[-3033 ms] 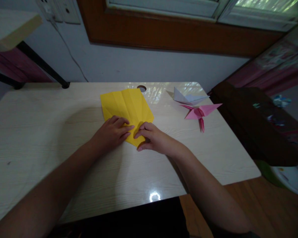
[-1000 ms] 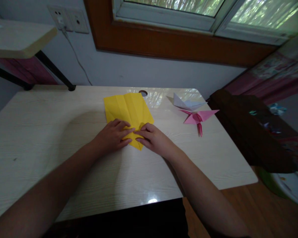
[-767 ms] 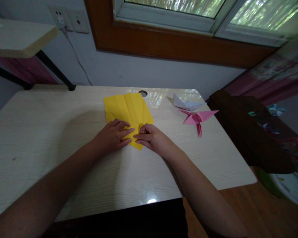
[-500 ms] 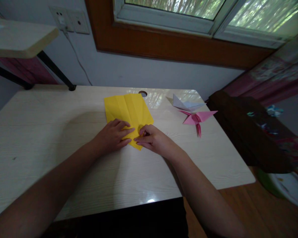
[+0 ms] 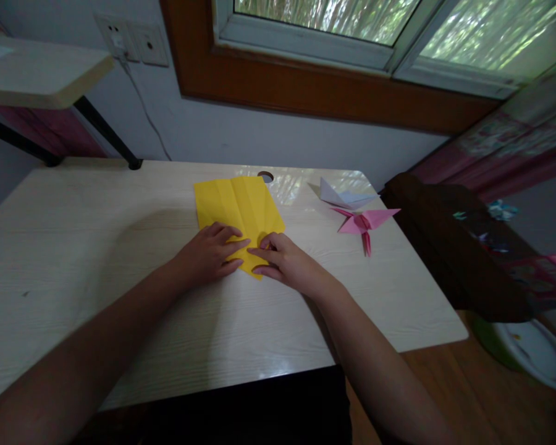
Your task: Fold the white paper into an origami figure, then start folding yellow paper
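A creased sheet of yellow paper lies on the pale desk, with fold lines running along it and its near end narrowed to a corner. My left hand rests on its left near side, fingers spread over the paper. On the right near side, my right hand presses down with its index finger stretched out and its thumb apart; the other fingers are curled. Its fingertips hide part of the near folds.
To the right sit a pink folded-paper figure and a white folded-paper piece. Behind the yellow sheet is a round hole in the desk. A shelf on black legs stands at the left back.
My right index finger has slid slightly away from me across the paper, and the thumb has parted from it. My left hand stays put. The view has shifted slightly.
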A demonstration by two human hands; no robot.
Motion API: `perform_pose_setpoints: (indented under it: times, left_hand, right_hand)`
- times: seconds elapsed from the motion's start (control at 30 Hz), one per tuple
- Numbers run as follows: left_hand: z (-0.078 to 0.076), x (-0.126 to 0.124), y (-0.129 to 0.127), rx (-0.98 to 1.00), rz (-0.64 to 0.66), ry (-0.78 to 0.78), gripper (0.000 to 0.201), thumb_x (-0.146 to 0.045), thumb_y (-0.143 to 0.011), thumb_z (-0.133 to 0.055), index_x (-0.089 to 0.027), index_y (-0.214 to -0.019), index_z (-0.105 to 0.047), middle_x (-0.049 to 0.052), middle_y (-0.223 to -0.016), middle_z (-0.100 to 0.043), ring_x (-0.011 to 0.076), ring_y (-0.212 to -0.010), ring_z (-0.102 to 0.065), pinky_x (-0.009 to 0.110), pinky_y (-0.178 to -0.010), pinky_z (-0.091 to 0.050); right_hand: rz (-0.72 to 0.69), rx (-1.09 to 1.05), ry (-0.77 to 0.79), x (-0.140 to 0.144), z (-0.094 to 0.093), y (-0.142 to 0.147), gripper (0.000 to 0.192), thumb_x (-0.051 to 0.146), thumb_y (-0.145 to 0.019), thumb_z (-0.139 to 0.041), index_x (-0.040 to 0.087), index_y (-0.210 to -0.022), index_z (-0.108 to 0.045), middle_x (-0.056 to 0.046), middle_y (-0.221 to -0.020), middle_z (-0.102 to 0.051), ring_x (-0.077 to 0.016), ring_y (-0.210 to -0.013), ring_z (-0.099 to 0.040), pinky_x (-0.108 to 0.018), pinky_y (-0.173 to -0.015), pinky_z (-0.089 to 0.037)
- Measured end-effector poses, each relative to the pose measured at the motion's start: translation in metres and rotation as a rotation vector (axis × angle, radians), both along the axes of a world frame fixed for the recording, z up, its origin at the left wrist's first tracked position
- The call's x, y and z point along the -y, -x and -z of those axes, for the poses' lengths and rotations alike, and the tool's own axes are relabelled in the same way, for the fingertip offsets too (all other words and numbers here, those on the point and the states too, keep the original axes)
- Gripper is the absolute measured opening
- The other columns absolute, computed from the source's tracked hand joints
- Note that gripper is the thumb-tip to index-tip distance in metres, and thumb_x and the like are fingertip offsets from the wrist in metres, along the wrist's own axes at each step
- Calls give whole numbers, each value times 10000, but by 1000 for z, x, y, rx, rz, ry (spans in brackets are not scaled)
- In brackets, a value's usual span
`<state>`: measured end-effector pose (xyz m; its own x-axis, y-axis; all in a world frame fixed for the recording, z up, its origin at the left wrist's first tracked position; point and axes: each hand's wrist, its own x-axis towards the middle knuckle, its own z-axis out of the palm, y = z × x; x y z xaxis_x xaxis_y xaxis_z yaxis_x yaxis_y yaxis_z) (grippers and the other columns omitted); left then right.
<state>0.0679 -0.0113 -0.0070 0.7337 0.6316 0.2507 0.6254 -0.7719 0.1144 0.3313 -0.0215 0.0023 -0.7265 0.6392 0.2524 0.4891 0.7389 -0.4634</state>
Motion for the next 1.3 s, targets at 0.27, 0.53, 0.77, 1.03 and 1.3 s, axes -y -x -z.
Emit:
perform_pose_setpoints:
  times: [0.27,0.53,0.77,1.03,1.3]
  left_hand:
    - [0,0,-1,10,-6,20,428,-394,-967,-559,-204,-1343,-632,136,-1297,-606,303,-1149,-530,494,-1030,-446]
    - [0,2,1,23,3,-2,421,-378,-960,-568,-220,-1345,-633,131,-1293,-610,306,-1159,-520,494,-1033,-443]
    - [1,1,1,24,3,7,432,-398,-970,-555,-221,-1358,-627,125,-1294,-606,303,-1172,-512,486,-1045,-432]
    - [3,2,3,5,6,10,472,-415,-989,-528,-206,-1408,-585,132,-1319,-595,298,-1202,-499,483,-1072,-411]
    - [4,4,3,-15,-16,6,448,-381,-1032,-440,-208,-1425,-569,119,-1352,-584,286,-1246,-478,470,-1103,-379]
  right_hand:
    - [29,97,-76,1,3,2,501,483,-966,-594,219,-1392,-602,-154,-1187,-592,-285,-1089,-560,-510,-958,-515]
    - [24,66,-74,1,1,2,382,435,-961,-627,265,-1297,-690,-121,-1127,-594,-255,-1050,-568,-471,-942,-518]
    - [12,87,-144,0,4,2,383,450,-994,-564,224,-1265,-713,-129,-1119,-605,-248,-1039,-570,-448,-926,-527]
    - [-22,104,-194,1,5,-1,340,427,-998,-565,245,-1233,-731,-114,-1108,-615,-244,-1038,-574,-429,-911,-528]
    - [-96,90,-206,-4,4,-6,315,382,-1000,-572,237,-1226,-735,-124,-1116,-607,-245,-1038,-573,-419,-904,-531]
